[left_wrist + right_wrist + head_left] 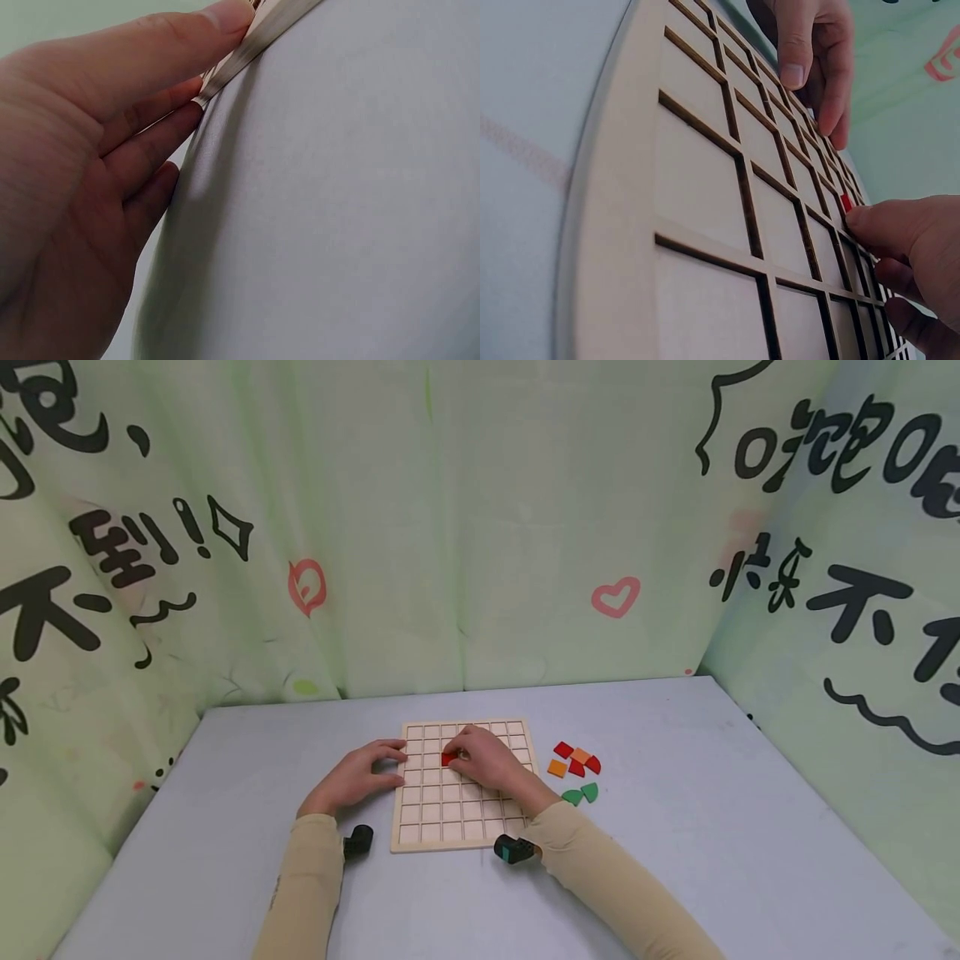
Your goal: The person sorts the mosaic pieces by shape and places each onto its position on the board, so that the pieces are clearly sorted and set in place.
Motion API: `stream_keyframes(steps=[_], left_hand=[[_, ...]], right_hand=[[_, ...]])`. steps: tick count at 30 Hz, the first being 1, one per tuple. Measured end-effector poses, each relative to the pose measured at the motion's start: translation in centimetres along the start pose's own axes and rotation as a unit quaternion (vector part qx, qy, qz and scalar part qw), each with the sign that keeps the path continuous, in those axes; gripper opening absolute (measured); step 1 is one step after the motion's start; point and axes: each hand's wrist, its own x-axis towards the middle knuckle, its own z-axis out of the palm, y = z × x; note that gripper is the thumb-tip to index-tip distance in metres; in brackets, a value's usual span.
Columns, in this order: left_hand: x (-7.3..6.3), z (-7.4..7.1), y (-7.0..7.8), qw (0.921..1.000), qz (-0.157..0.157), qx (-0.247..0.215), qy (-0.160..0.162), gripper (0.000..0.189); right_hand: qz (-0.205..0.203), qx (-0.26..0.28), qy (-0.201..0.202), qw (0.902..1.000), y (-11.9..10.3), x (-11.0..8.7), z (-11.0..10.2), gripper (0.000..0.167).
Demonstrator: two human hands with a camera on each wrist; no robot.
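A wooden grid board (420, 835) with raised dividers and square cells lies on the table. My left hand (363, 777) rests at its left edge; in the left wrist view the thumb (172, 45) and fairly straight fingers touch the rim. Over the upper middle cells, my right hand (487, 760) holds a small red tile (447, 759) between thumb and fingers, at a cell. The right wrist view shows the thumb tip against the red tile (846, 202); the fingers hide part of it.
Right of the board lie several loose pieces: red ones (562, 749), orange squares (557, 768) and green ones (590, 792) with a curved side. The white table (675, 827) is bounded by printed curtains (465, 527) at the back and sides.
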Motion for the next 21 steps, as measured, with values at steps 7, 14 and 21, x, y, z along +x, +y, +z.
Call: stream_keyframes(steps=[7,14,21], left_hand=[[-0.09,0.08,-0.07,1.0,0.003,0.004,0.001,0.036],[-0.03,0.18,-0.15,1.0,0.005,0.004,0.003,0.037],[0.05,0.27,-0.13,1.0,-0.001,0.003,0.004,0.037]], right_hand=[[0.006,0.008,0.002,1.0,0.14,0.09,0.12,0.019],[0.018,0.015,0.01,0.9997,0.31,0.08,0.28,0.02],[0.021,0.019,0.01,0.9996,0.25,-0.06,0.28,0.02]])
